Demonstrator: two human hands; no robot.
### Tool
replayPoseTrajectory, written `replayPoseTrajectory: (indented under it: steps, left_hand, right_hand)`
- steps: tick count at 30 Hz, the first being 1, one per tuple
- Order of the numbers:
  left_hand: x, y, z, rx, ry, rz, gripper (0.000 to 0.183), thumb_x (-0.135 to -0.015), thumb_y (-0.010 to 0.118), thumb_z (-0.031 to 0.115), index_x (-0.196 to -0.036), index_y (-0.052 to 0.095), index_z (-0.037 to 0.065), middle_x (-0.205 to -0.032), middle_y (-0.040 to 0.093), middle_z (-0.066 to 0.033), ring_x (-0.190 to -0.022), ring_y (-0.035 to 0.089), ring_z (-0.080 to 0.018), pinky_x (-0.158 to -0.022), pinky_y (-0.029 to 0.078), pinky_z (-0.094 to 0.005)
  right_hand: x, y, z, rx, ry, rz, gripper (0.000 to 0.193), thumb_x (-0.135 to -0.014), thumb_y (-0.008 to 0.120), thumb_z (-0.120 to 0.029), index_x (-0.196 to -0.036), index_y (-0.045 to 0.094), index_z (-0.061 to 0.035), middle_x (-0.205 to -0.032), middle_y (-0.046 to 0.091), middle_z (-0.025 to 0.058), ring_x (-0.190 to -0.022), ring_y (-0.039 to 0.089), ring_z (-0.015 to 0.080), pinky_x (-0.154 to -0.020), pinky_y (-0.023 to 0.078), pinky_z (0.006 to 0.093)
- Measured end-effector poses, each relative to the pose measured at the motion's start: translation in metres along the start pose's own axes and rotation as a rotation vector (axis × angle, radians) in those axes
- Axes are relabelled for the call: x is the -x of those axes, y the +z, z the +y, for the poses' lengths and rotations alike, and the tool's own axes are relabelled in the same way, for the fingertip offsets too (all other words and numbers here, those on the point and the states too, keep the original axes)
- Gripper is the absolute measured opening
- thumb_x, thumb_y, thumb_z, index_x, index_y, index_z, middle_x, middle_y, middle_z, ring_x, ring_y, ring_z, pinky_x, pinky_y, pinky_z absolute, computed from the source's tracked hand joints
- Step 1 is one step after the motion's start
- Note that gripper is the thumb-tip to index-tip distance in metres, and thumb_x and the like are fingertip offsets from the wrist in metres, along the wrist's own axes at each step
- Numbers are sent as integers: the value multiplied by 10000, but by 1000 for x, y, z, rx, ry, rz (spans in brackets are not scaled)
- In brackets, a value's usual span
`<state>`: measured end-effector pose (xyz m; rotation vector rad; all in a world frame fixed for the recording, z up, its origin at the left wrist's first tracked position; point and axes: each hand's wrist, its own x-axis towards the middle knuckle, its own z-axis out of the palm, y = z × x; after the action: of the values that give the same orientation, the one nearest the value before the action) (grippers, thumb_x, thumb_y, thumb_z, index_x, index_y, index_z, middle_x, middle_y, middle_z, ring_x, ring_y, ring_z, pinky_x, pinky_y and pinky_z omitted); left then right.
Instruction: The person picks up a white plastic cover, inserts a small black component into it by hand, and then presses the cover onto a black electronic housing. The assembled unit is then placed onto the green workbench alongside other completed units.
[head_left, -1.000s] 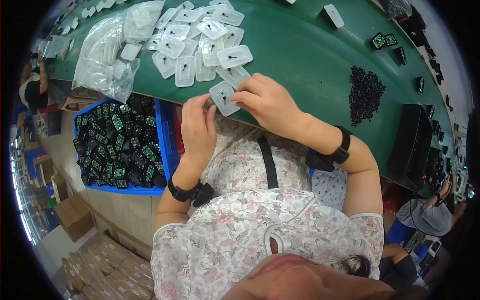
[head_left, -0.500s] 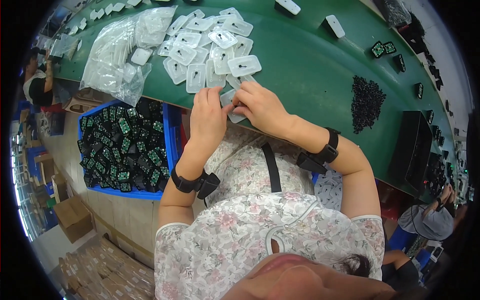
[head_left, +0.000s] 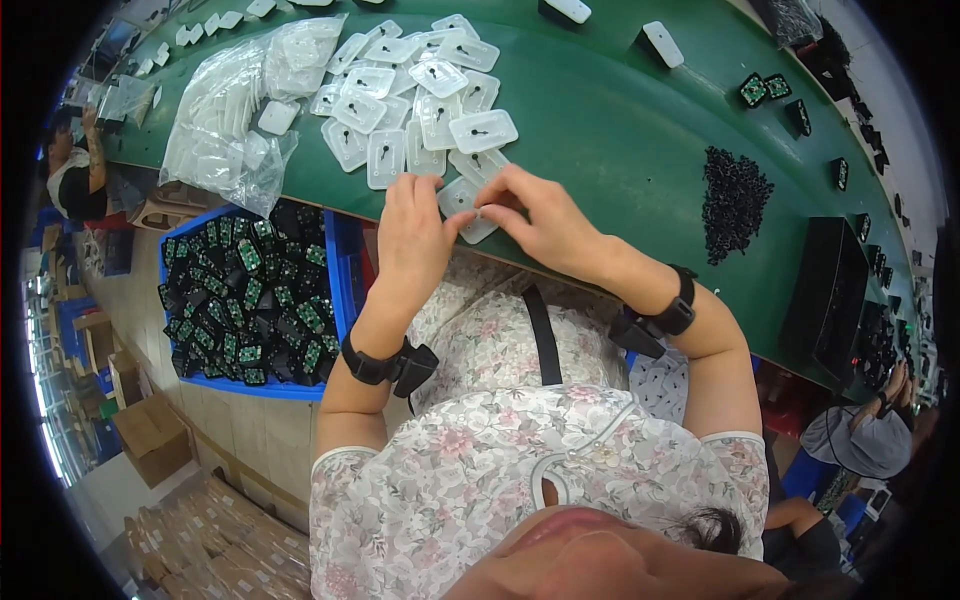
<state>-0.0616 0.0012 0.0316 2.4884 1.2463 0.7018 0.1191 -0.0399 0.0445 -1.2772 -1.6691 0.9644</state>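
- Together, our left hand (head_left: 415, 235) and right hand (head_left: 540, 220) met at the near edge of the green table (head_left: 620, 140), both pinching one small white plastic tray (head_left: 462, 205) between fingertips.
- Our left hand held the tray's left side with fingers curled narrow; our right hand gripped its right side from two o'clock, thumb and forefinger closed on it.
- That held tray sat just at six o'clock of a spread of matching white trays (head_left: 415, 100), each bearing a small dark piece at its middle.
- At ten o'clock of our hands lay clear plastic bags (head_left: 230, 140) holding more white pieces.
- Below the table edge, at eight o'clock, stood a blue bin (head_left: 335, 290) filled with black and green parts (head_left: 245, 300).
- At three o'clock of our hands a heap of small black pieces (head_left: 735, 200) rested on the table, well apart from the trays.
- Farther right stood a black box (head_left: 825, 290) near the table's edge.
- Black bands circled both our wrists.
- Another person (head_left: 865, 440) showed at four o'clock, low in the view.
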Motion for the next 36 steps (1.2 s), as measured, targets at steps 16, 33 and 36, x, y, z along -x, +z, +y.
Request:
replayPoseTrajectory:
  steps: [16,33,36]
  left_hand:
    - [-8,-33,15,339,-280,-203,435,-782,629,18,-1192,493,72,-918,549,-137,-658,543,-258,-600,461,-328]
    - [-65,28,106,509,379,96,211,-754,634,-31,-938,633,73,-760,511,-73,-567,538,-218,-483,433,-320]
    - [-71,36,109,547,409,84,173,-763,629,-33,-915,618,51,-774,528,-78,-569,546,-228,-485,437,-319]
  right_hand:
    - [39,-54,-12,-312,119,295,140,-867,584,-5,-990,648,12,-870,583,25,-755,553,87,-671,444,204]
    - [55,-96,-15,-597,259,350,190,-871,592,-25,-1033,494,-8,-876,588,54,-763,583,103,-652,472,218]
    - [58,-106,-13,-652,314,384,156,-880,587,-39,-1012,512,-6,-845,596,51,-736,575,93,-640,465,213]
